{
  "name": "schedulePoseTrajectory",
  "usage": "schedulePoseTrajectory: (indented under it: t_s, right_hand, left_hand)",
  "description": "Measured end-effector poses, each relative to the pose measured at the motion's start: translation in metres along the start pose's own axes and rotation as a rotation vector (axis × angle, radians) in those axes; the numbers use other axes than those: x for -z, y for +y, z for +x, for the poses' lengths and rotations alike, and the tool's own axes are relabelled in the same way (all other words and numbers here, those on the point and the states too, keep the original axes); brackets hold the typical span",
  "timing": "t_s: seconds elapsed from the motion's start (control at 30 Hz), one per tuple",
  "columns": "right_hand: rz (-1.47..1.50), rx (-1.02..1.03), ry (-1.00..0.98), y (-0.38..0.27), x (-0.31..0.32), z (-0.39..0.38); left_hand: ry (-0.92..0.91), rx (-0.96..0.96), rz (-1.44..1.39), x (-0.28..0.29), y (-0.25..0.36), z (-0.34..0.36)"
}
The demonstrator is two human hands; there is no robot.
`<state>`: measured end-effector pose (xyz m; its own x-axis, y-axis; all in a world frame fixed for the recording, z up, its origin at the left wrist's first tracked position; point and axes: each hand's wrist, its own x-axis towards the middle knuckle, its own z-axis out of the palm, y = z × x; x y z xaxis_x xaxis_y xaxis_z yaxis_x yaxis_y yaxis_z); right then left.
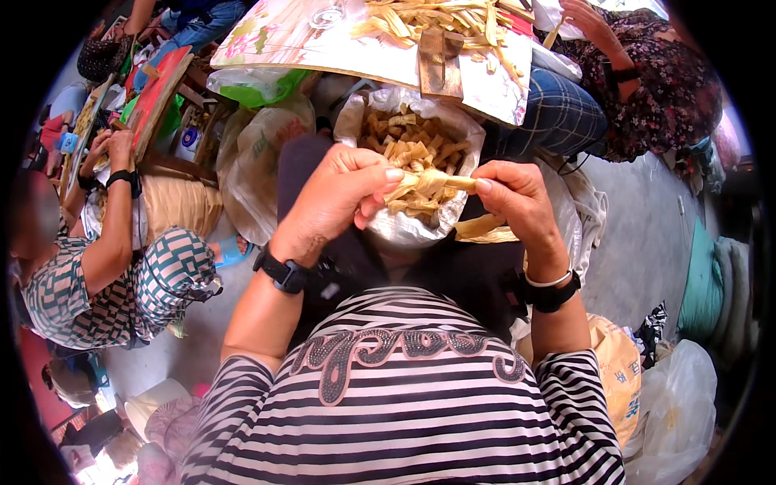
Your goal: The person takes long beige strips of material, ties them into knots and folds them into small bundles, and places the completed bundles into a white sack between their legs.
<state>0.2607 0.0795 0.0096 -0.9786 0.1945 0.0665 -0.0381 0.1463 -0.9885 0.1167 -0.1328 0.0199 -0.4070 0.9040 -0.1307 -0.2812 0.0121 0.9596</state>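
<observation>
Holding a straw-yellow, ribbon-like strip of dried plant husk (462, 183) between both hands, just above the open mouth of a white woven-plastic sack (408, 230). Probably weighing next to nothing, bending softly across the broad part but being stiffer along the narrow rolled end. Likely feeling dry and papery rather than slippery, and risking a split along the grain under a hard pull. Calling for a light pinch close to the folds on one side and on the firm rolled end on the other, rather than at a thin edge.

Pinching the bunched side in the left hand (335, 190), with thumb against forefinger and the other fingers curling below. Gripping the rolled end in the right hand (521, 198), pressing with the thumb and leaving no gap around the roll. Not revealing the strength of either pinch.

Showing a pale tan-yellow colour with lengthwise creases, wrapping into overlapping folds at the middle and tapering into a slim tube toward the right. Blending in tone with the folded tan husk pieces (404, 133) filling the sack below, so leaving the lower outline hard to make out. Showing also a loose yellow husk leaf (489, 230) beside the sack, and more long husk strips (428, 18) on the white, flower-printed bench (279, 40) beyond.
</observation>
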Motion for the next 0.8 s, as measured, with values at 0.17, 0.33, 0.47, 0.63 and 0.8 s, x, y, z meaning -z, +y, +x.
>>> schedulePoseTrajectory:
  t_s: [0.17, 0.33, 0.47, 0.63, 0.8]
  right_hand:
    - [-0.097, 0.031, -0.009, 0.004, -0.004, 0.009]
    - [-0.194, 0.111, -0.059, 0.010, -0.012, 0.021]
    - [-0.184, -0.005, -0.072, 0.018, 0.009, 0.024]
    - [-0.088, -0.082, 0.092, 0.028, 0.035, 0.084]
    - [-0.065, -0.071, 0.333, 0.045, 0.047, 0.145]
  left_hand:
    - [0.278, -0.178, 1.193, 0.000, 0.018, 0.000]
    - [-0.116, -0.157, 1.076, -0.014, 0.003, 0.017]
    - [-0.285, -0.078, 0.963, 0.005, 0.014, 0.031]
    - [0.056, -0.130, 1.198, 0.023, 0.025, 0.097]
    - [0.274, -0.317, 1.235, 0.044, 0.022, 0.157]
